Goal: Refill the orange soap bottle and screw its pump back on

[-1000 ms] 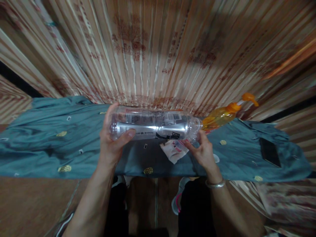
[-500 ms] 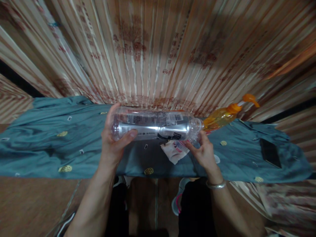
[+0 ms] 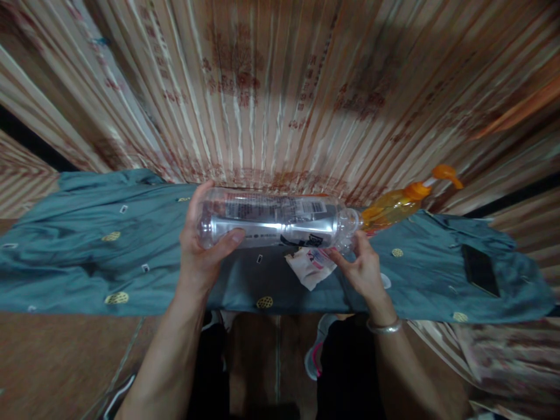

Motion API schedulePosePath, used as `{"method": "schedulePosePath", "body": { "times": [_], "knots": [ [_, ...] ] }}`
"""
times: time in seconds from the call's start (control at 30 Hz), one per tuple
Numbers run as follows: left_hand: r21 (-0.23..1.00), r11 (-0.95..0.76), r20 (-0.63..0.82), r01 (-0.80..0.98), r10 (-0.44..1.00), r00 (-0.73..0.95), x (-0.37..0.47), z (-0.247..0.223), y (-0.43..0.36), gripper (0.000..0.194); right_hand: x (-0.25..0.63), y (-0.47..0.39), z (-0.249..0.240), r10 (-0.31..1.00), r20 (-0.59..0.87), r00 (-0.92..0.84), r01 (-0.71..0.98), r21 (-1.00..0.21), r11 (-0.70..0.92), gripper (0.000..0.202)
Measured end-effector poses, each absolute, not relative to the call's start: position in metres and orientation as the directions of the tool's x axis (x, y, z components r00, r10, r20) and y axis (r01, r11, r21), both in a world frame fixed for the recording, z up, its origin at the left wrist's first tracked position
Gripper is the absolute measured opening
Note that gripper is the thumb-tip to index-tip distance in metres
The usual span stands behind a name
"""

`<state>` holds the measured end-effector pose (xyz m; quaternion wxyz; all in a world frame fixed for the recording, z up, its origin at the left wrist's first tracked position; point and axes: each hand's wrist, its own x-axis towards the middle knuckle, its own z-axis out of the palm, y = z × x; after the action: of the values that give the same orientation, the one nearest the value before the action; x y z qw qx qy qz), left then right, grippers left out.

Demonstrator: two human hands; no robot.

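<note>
A clear plastic bottle (image 3: 271, 220) with a silver and black printed label lies sideways between my hands, its mouth to the right. My left hand (image 3: 203, 251) is wrapped round the base end, thumb along the front. My right hand (image 3: 361, 265) grips the neck end from below with thumb and fingers. Just behind the neck leans a pump bottle (image 3: 391, 209) of yellow-orange liquid with an orange pump head; its lower part is hidden. Under the clear bottle, by my right thumb, is a crumpled white packet (image 3: 310, 269) with pink print.
A teal patterned cloth (image 3: 144, 245) covers the narrow surface. On its right lies a black phone (image 3: 480, 269). A small whitish disc (image 3: 385, 281) sits beside my right wrist. A pleated patterned curtain (image 3: 271, 99) rises right behind the surface.
Almost nothing differs. The view has shifted very slightly; both hands keep the same hold on the clear bottle.
</note>
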<state>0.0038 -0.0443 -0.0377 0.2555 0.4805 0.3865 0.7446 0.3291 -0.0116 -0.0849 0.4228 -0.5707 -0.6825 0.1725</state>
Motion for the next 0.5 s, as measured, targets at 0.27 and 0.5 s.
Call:
{"method": "schedulePosePath", "body": {
  "times": [0.27,0.5],
  "knots": [
    [0.823,-0.568,0.526,0.011,0.754,-0.393,0.0047,-0.035,-0.0443,0.082,0.3306,-0.0117,-0.0868,0.923,0.385,0.002,0.634,-0.714,0.297,0.072],
    [0.824,-0.565,0.536,0.042,0.753,-0.382,0.0051,-0.0339,-0.0452,0.077,0.33,-0.0122,-0.0853,0.92,0.391,0.005,0.635,-0.712,0.299,0.071]
  ]
}}
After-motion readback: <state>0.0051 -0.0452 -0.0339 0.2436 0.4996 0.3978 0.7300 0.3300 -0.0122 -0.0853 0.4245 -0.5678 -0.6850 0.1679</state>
